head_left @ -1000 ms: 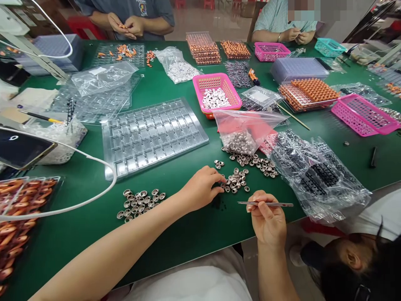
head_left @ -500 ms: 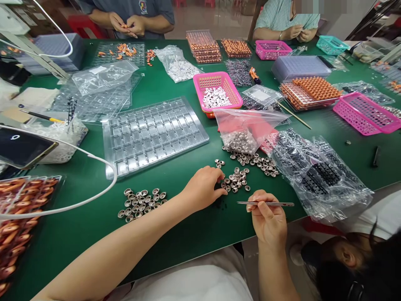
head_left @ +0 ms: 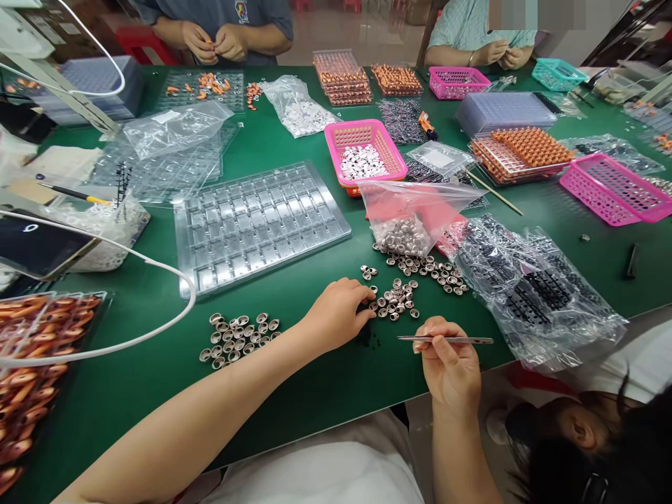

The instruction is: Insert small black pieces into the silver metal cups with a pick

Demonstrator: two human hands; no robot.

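Observation:
My left hand (head_left: 339, 315) reaches to the left edge of a loose pile of small silvery metal cups (head_left: 397, 299). Its fingers curl beside the pile and the thumb stands apart from them; I see nothing held there, though the palm side is hidden. Metal tweezers (head_left: 472, 341) lie level in my right hand (head_left: 449, 367), pinched between thumb and fingers, tips pointing left. Tiny black bits (head_left: 374, 342) are scattered on the green table between my hands. A separate group of metal cups (head_left: 239, 338) sits left of my left forearm, with more spilling below a clear bag (head_left: 402, 234).
A clear compartment tray (head_left: 262, 224) lies beyond my left arm. Behind the cups stands a pink basket (head_left: 365, 150) of white pieces. Bags of black parts (head_left: 540, 294) lie right. A white cable (head_left: 152, 332) loops over the left side. Co-workers sit opposite and at right.
My left thumb has drawn in slightly towards the fingers, and the hand has shifted a little left, uncovering more black bits. My right hand with the tweezers looks almost unchanged.

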